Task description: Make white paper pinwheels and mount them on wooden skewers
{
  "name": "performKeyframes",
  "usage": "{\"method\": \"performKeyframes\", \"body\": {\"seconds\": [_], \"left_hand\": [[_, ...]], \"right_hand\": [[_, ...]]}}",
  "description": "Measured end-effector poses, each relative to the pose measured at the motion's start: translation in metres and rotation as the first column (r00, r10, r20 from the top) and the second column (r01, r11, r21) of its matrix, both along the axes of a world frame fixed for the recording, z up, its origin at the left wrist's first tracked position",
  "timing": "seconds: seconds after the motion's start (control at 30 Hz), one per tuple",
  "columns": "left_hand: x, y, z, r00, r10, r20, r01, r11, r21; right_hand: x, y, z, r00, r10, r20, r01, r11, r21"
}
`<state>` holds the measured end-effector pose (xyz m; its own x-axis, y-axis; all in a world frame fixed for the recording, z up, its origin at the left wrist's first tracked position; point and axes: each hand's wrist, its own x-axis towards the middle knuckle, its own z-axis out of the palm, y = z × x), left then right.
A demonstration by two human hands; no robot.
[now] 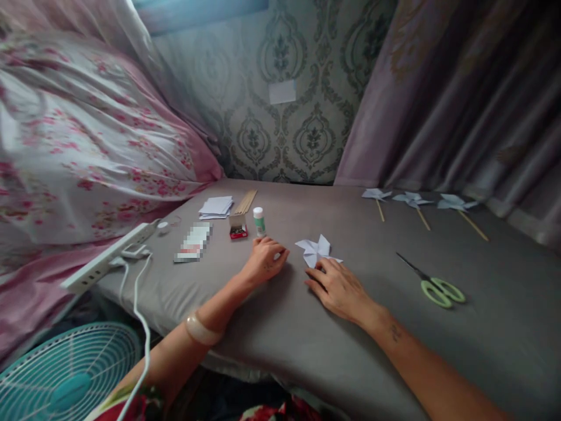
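Note:
A folded white paper pinwheel [316, 248] without a stick lies in front of me on the grey sheet. My right hand [339, 287] rests at its near edge, fingers stretched out and the thumb a little apart, touching the paper. To the left, my left hand [268, 260] is closed with its fingers curled together; a small whitish spot shows at them, too small to name. Just beyond that hand stands a glue stick [259, 222] with a white cap. Beside it sits a small open red box [239, 232] with dark little pieces inside.
Wooden sticks [246, 202] and stacked white paper [216, 207] lie at the back left, near a blurred-out flat object [193, 242]. Green-handled scissors [438, 289] lie right, below three pinwheels on sticks [412, 200]. A power strip [105, 260] and fan [70, 374] are left.

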<state>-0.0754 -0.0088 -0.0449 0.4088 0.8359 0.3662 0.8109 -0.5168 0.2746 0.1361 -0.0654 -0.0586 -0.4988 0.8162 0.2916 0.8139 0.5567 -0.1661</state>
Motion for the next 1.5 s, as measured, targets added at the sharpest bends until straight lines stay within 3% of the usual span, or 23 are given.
{"method": "performKeyframes", "body": {"seconds": [0.2,0.37,0.5,0.57,0.67,0.97,1.5], "left_hand": [[-0.027,-0.001,0.003,0.998,0.056,0.017,-0.056,0.998,-0.02],[-0.03,-0.003,0.009,0.997,0.081,0.004,-0.08,0.996,-0.045],[-0.019,-0.005,0.013,0.999,0.04,-0.011,-0.04,0.997,-0.07],[-0.012,-0.005,0.014,1.0,0.013,-0.016,-0.015,0.996,-0.085],[0.0,-0.004,0.013,0.999,-0.027,-0.031,0.024,0.996,-0.091],[0.015,0.004,0.001,0.992,-0.107,-0.064,0.101,0.991,-0.086],[0.014,0.01,0.01,1.0,-0.006,0.025,0.012,0.966,-0.258]], "right_hand": [[0.02,-0.001,0.006,0.998,0.012,-0.069,-0.017,0.998,-0.064],[0.035,0.0,0.017,0.987,0.049,-0.153,-0.071,0.988,-0.139],[0.044,0.006,0.023,0.962,-0.146,-0.23,0.103,0.976,-0.191],[0.047,0.011,0.019,0.917,-0.255,-0.306,0.213,0.963,-0.163],[0.047,0.021,0.008,0.867,-0.295,-0.401,0.281,0.955,-0.094],[0.034,0.037,-0.011,0.876,-0.238,-0.419,0.197,0.97,-0.139],[0.035,0.029,-0.008,0.871,-0.114,-0.478,0.037,0.985,-0.166]]}}
